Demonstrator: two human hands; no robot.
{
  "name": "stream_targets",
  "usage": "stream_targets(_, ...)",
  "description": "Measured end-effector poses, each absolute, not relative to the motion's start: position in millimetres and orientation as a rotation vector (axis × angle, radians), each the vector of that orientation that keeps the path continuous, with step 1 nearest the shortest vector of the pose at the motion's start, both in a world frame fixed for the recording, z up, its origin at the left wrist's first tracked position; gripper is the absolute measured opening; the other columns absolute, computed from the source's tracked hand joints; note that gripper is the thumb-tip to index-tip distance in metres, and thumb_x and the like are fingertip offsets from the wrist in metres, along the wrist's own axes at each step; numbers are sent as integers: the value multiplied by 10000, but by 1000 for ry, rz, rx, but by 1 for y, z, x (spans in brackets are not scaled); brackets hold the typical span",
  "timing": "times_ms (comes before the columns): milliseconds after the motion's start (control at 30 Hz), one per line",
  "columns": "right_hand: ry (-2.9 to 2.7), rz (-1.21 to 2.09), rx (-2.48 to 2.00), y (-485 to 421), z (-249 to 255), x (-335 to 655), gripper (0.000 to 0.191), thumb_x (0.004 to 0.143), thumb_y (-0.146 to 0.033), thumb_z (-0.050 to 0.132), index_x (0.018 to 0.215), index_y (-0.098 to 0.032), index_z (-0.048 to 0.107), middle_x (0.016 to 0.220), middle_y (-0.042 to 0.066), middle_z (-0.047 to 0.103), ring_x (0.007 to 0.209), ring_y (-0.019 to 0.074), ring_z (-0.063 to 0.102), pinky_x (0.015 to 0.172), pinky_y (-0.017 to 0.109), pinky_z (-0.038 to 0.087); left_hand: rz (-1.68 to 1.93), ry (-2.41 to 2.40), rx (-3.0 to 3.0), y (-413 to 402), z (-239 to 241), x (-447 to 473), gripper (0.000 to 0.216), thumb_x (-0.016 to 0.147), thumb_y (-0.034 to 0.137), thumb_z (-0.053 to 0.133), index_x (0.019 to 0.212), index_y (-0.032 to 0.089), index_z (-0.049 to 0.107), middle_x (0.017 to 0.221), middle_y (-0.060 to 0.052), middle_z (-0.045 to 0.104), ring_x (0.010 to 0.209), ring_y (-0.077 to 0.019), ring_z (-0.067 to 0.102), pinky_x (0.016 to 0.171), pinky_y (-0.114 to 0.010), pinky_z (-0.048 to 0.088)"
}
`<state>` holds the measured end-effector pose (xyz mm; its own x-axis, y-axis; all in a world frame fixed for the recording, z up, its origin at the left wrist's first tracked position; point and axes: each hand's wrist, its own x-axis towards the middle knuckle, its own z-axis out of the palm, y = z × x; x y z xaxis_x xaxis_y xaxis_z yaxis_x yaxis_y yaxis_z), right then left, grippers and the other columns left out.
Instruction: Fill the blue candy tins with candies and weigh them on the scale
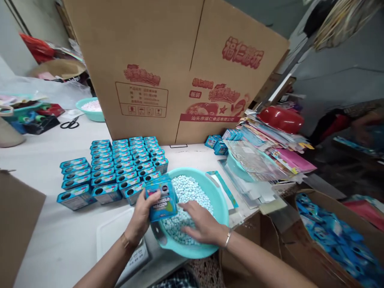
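My left hand (145,210) is wrapped round a small blue candy box (163,202) with printed lettering, held tilted over the left rim of a turquoise basin (222,216). Many small pale-blue candies (192,188) fill the bottom of that basin. My right hand (204,224) reaches into the basin, its fingers apart and touching the candies. No object shows in it, though its palm side is hidden. Left of the basin, matching blue boxes (103,168) stand upright in several close rows. A white scale (132,256) lies partly under my left forearm.
A tall cardboard carton (144,48) stands behind the rows. To the right are a stack of papers and bags (258,156), a red bowl (282,120), and a lower carton of blue packaging (333,236). Scissors (70,123) lie at back left. Another person's arm (364,126) shows at far right.
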<state>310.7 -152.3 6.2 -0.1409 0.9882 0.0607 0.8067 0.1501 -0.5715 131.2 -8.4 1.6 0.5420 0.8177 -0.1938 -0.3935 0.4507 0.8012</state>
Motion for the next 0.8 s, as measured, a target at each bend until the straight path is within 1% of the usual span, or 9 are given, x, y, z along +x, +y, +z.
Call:
stream_targets(67, -2567, 373, -1520, -150, -2, 313, 529, 908, -384, 553, 1393, -211, 434, 1414, 150, 478, 1311, 296, 399, 1058, 514, 342, 874, 684, 633, 2, 1, 128, 434, 644, 407, 807, 964, 162, 647, 855, 5, 702, 698, -159, 655, 670, -273, 559)
stream_targets(167, -2948, 138, -1204, -136, -23, 311, 445, 959, -319, 443, 1371, -153, 462, 1531, 128, 362, 1430, 245, 244, 1147, 493, 234, 971, 737, 569, 9, -1, 128, 437, 622, 394, 821, 959, 167, 660, 872, 19, 705, 734, -143, 652, 686, -239, 555)
stream_targets(233, -2985, 31, -1193, -121, -40, 311, 473, 940, -340, 462, 1359, -122, 469, 1530, 147, 357, 1441, 265, 216, 1156, 529, 200, 995, 755, 603, 7, -6, 132, 464, 636, 395, 812, 1015, 177, 655, 910, 21, 704, 782, -145, 653, 724, -239, 550)
stream_targets(333, -2920, -20, -1373, -98, -60, 316, 426, 920, -395, 489, 1295, -197, 531, 1472, 133, 431, 1424, 338, 224, 1115, 655, 170, 973, 766, 721, 0, -15, 137, 528, 686, 418, 772, 1132, 182, 615, 1006, -8, 694, 874, -177, 652, 784, -281, 542)
stream_targets(400, -2822, -30, -1540, -87, -63, 324, 362, 920, -361, 493, 1252, -231, 557, 1439, 129, 461, 1410, 368, 233, 1077, 701, 185, 943, 761, 830, -2, -19, 137, 559, 713, 437, 743, 1172, 160, 585, 1049, -47, 682, 916, -211, 649, 815, -326, 535)
stream_targets(467, -2685, -22, -1691, -81, -58, 337, 341, 910, -275, 498, 1240, -220, 562, 1403, 144, 486, 1381, 372, 279, 1049, 684, 247, 928, 773, 966, -1, -17, 135, 573, 725, 462, 717, 1172, 136, 570, 1058, -80, 675, 940, -244, 647, 840, -367, 524)
stream_targets(600, -2121, 157, -1817, -82, -41, 372, 288, 922, -252, 499, 1183, -198, 608, 1282, 126, 569, 1225, 270, 464, 1031, 497, 369, 861, 901, 1533, 4, 4, 137, 598, 706, 465, 709, 1188, 161, 530, 1094, -99, 654, 1010, -284, 624, 874, -394, 493)
stream_targets(700, -1525, 306, -1816, -85, -40, 394, 292, 919, -345, 517, 1144, -215, 650, 1216, 93, 601, 1172, 225, 502, 1062, 434, 352, 553, 882, 2226, -2, 22, 157, 527, 723, 376, 661, 1189, 185, 507, 1147, -122, 614, 1020, -310, 619, 846, -405, 485)
stream_targets(800, -1245, 367, -1826, -85, -53, 401, 301, 860, -382, 573, 1085, -217, 686, 1164, 87, 612, 1146, 229, 520, 1073, 434, 335, 101, 839, 2586, -13, 21, 189, 461, 670, 272, 658, 1094, 140, 534, 1095, -170, 611, 952, -341, 641, 768, -403, 498)
